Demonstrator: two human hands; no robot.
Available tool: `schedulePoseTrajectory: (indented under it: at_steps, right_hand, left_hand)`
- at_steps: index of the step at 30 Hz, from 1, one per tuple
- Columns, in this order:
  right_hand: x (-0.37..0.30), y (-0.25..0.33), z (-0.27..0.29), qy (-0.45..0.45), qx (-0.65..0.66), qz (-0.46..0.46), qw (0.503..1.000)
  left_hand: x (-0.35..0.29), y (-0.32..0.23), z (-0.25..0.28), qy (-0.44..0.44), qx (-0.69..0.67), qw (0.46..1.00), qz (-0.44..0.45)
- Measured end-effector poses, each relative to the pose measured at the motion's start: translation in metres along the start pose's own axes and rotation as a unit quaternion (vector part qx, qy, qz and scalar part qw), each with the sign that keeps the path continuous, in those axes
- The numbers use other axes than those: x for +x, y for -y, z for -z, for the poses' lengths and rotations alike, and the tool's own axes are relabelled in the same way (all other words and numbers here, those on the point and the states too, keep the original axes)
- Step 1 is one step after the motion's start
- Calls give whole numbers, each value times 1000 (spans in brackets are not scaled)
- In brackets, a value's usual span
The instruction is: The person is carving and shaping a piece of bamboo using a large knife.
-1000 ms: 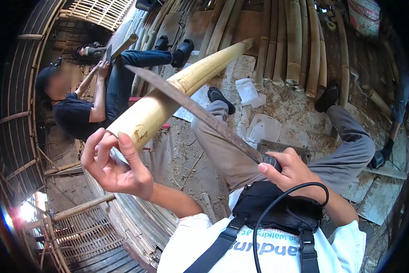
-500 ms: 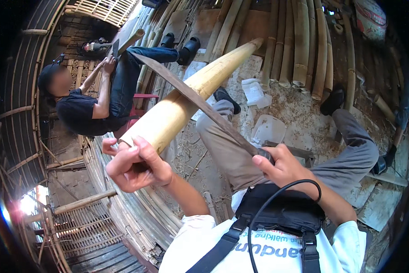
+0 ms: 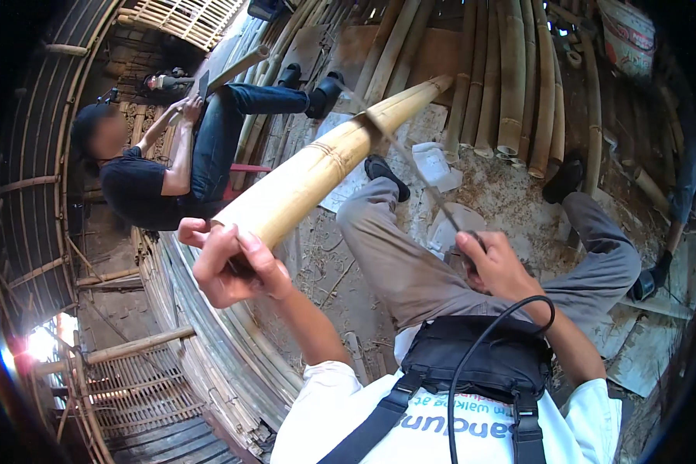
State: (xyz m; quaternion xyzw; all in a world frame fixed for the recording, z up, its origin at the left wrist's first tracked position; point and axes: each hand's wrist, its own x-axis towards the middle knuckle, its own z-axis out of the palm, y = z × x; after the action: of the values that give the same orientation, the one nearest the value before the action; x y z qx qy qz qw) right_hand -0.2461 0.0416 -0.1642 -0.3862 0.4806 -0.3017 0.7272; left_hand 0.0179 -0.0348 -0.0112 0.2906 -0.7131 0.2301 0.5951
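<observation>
A pale yellow bamboo pole (image 3: 294, 185) slants away from me, up toward the right. At its near cut end my left hand (image 3: 238, 264) is closed, thumb on the rim and fingers curled at the opening. My right hand (image 3: 496, 267) grips the dark handle of a long machete (image 3: 421, 170). The narrow blade, seen nearly edge-on, crosses the pole beyond its ringed node and meets its upper surface. Motion smears the blade's far part.
To the left a seated person (image 3: 143, 185) holds a blade against another bamboo piece (image 3: 239, 66). Bamboo poles (image 3: 510, 85) lie at the back, near a bucket (image 3: 628, 39). Bamboo strips (image 3: 208, 309) lie on my left. A crumpled white wrapper (image 3: 434, 164) rests on the floor.
The machete has moved farther along the pole, past the node, and turned from broadside to nearly edge-on. My right hand has risen slightly. My left hand keeps its hold on the near end.
</observation>
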Motion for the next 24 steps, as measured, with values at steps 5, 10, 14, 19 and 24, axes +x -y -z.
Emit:
schedulePoseTrajectory:
  at_steps: [5,10,14,19,24]
  right_hand:
    - [-19,15,-8,27,-150,120,981]
    - [-18,28,-17,55,-137,87,985]
    - [-29,27,-17,36,-128,185,974]
    - [-30,31,-24,38,-161,262,951]
    - [-25,31,-35,44,-143,276,949]
  left_hand:
    - [22,-6,5,71,86,981,161]
    - [33,-9,11,112,92,965,217]
    - [30,-14,6,131,-3,978,162]
    - [14,-41,-16,2,-106,960,259]
    - [8,-39,-36,-92,124,956,250]
